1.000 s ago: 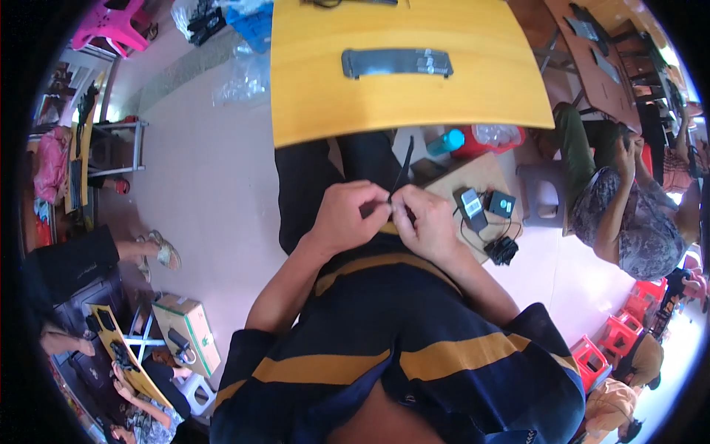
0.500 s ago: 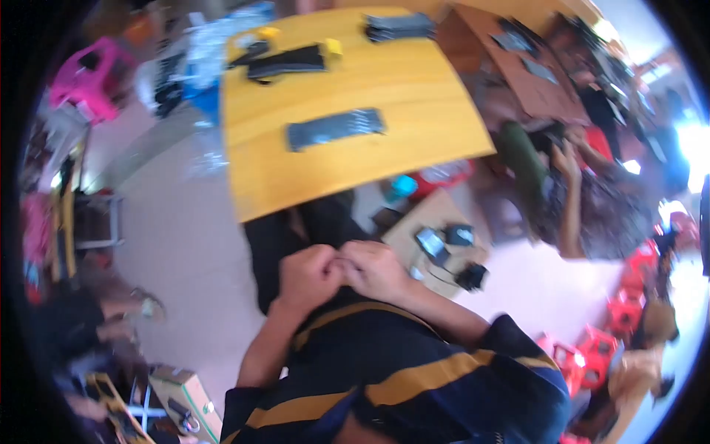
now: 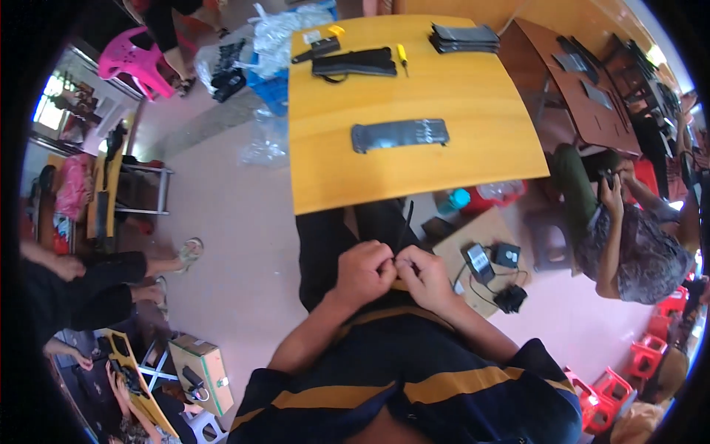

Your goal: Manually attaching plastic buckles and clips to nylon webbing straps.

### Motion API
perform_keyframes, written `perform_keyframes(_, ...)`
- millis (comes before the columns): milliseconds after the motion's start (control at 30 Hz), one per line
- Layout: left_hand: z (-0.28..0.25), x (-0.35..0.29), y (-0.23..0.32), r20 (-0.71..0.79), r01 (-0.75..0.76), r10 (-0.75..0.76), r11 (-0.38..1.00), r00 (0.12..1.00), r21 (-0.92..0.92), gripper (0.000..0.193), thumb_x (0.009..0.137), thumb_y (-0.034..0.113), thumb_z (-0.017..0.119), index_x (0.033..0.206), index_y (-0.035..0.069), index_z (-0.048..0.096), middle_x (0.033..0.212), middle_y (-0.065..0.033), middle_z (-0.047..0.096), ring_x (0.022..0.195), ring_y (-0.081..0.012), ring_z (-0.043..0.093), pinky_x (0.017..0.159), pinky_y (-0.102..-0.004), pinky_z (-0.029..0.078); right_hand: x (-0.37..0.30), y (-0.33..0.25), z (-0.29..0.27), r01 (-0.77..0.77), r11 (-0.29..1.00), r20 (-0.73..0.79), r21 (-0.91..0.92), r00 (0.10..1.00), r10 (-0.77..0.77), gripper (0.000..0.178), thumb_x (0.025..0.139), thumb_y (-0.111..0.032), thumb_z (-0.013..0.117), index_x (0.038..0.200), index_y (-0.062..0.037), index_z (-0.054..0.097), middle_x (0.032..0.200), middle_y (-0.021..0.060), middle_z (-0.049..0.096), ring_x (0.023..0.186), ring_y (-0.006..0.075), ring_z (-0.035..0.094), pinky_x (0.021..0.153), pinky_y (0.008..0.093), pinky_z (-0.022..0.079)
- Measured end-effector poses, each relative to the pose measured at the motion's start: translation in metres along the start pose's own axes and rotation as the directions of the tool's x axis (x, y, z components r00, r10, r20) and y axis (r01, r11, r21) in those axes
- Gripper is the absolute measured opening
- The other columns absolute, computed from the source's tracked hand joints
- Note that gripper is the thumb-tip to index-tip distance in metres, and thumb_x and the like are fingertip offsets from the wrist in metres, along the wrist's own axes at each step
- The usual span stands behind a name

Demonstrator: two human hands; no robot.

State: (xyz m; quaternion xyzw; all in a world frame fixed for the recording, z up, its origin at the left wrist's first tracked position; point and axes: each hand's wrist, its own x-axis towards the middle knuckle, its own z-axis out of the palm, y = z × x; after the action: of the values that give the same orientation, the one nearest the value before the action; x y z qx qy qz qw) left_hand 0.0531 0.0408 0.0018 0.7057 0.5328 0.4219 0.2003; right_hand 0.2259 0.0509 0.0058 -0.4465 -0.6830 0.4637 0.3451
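Observation:
Over my lap, my left hand (image 3: 365,275) and my right hand (image 3: 427,277) are closed in pinches close beside each other. A thin dark strip (image 3: 407,222) rises from between them; its lower end is hidden by the fingers. Beyond my hands stands a yellow wooden table (image 3: 325,177). On its near half lies a flat, dark rectangular piece (image 3: 396,136) with pale marks at its right end. Farther back are a long black pouch-like piece (image 3: 359,63), a yellow-handled screwdriver (image 3: 401,55) and a stack of dark flat pieces (image 3: 466,39).
Right of my lap, a cardboard piece (image 3: 462,244) bears small black devices with cables. A red basin (image 3: 503,194) and a teal bottle (image 3: 455,200) are under the table's right side. People sit on both sides. A pink chair (image 3: 137,63) stands far left.
The whole view has shifted, so the table and my hands appear farther right. My hands remain close together, and the thin dark strip now shows above them.

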Motion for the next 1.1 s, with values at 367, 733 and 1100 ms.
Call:
perform_keyframes(367, 0.001, 0.007, 0.013, 0.000, -0.052, 0.053, 0.987, 0.999, 0.149, 0.017, 0.073, 0.003, 0.067, 0.070, 0.007, 0.050, 0.068, -0.0116, 0.052, 0.062, -0.0334, 0.058, 0.054, -0.0435, 0.048, 0.008, 0.026, -0.001, -0.483, 0.780, 0.405, 0.398, 0.855, 0.323, 0.040, 0.111, -0.037, 0.048, 0.095, -0.0037, 0.064, 0.078, 0.0037, 0.066, 0.072, 0.0139, 0.067, 0.064, 0.0296, 0.055)
perform_keyframes(733, -0.010, -0.006, 0.002, 0.165, 0.249, -0.224, 0.956, 0.961, -0.155, 0.010, 0.079, -0.005, 0.063, 0.075, 0.000, 0.056, 0.064, -0.0110, 0.051, 0.052, -0.0191, 0.051, 0.050, -0.0312, 0.040, 0.022, 0.017, -0.014, 0.115, 0.990, 0.395, -0.087, 0.916, -0.072, 0.031, 0.100, -0.029, 0.056, 0.084, -0.0041, 0.066, 0.079, 0.0220, 0.067, 0.079, 0.0453, 0.066, 0.072, 0.0545, 0.051)
perform_keyframes(1100, -0.060, 0.009, -0.054, -0.090, 0.185, -0.178, 0.980, 0.980, 0.076, 0.006, 0.080, -0.006, 0.058, 0.081, 0.000, 0.057, 0.066, -0.0055, 0.047, 0.061, -0.0111, 0.044, 0.055, -0.0285, 0.038, 0.005, 0.001, -0.048, 0.190, 0.980, 0.326, 0.051, 0.925, -0.196, 0.033, 0.100, -0.019, 0.060, 0.072, -0.0017, 0.056, 0.061, 0.0178, 0.053, 0.058, 0.0378, 0.057, 0.056, 0.0454, 0.044)
